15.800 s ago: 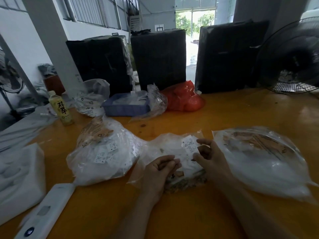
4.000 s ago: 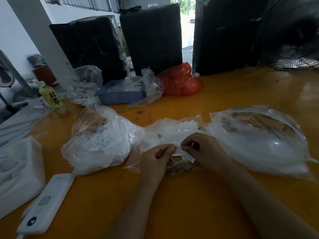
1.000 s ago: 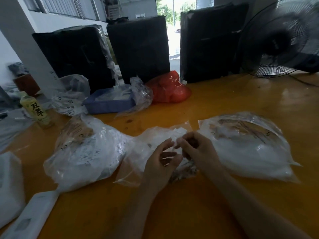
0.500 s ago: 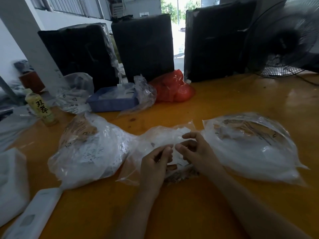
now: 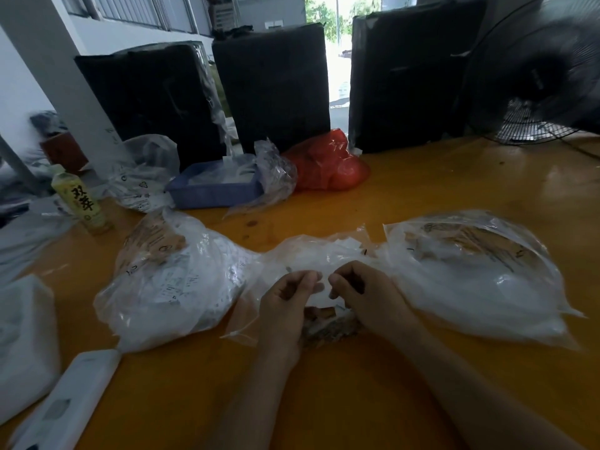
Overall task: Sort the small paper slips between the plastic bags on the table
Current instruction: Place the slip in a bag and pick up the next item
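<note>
Hands [image 5: 289, 300] now closer; bottle [image 5: 81, 199] label "双萃".

Near edge of the table [image 5: 341, 394] is bare wood, open approach from the person's side. Middle row is packed: left bag [image 5: 168, 287], middle bag [image 5: 311, 264] and right bag [image 5: 480, 274] touch edge to edge, no gap between them. Both hands sit over the middle bag. Bare strip behind the bags, wider toward the right. Back blocked by blue tray [image 5: 214, 190], red bag [image 5: 328, 167], black blocks [image 5: 276, 86], fan [image 5: 539, 79]. Left side: bottle [image 5: 81, 199], white device [image 5: 68, 401]
</note>
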A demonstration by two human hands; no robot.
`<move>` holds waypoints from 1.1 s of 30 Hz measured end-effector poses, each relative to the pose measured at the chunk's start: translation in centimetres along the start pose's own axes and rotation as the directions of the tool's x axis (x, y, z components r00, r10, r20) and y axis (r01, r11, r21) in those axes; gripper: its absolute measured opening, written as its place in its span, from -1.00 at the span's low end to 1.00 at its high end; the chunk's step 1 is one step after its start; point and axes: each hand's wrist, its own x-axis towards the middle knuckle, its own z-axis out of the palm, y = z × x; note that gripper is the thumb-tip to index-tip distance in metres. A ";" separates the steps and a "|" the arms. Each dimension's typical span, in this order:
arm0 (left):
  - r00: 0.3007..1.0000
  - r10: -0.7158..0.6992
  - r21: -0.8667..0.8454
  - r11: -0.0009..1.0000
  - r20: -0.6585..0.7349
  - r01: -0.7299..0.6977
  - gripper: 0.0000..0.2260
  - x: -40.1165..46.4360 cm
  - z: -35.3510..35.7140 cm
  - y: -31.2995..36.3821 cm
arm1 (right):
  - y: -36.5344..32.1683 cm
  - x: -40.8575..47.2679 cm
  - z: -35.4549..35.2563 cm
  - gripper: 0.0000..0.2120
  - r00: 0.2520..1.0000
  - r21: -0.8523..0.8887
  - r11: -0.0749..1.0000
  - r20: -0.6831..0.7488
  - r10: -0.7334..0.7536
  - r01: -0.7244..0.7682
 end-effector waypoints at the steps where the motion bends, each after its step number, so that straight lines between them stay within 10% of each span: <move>1: 1.000 -0.004 -0.003 1.000 -0.007 0.004 -0.88 0.0 0.0 0.1 | 0.0 0.0 -0.1 -0.88 1.000 0.006 1.000 0.002 0.002 -0.002; 10: 0.998 0.033 0.031 0.999 0.044 -0.034 -0.94 -0.3 0.1 0.4 | 0.2 0.0 0.4 -0.95 0.993 -0.100 0.992 0.098 -0.062 0.072; 16: 0.995 -0.038 -0.318 0.946 0.089 0.064 -0.88 0.2 -0.4 1.4 | 1.6 1.4 -0.7 -0.89 0.998 -0.419 0.908 -0.050 -0.047 0.021; 27: 0.989 -0.147 -0.248 0.957 0.027 0.149 -0.85 0.3 -0.5 0.7 | 2.1 1.4 0.2 -0.47 0.983 -0.732 0.671 0.180 0.023 0.118; 33: 0.988 -0.151 -0.381 0.912 0.032 0.151 -0.79 0.8 -0.7 0.2 | 0.9 1.5 -0.3 -0.79 0.990 -0.292 0.952 -0.126 0.057 -0.092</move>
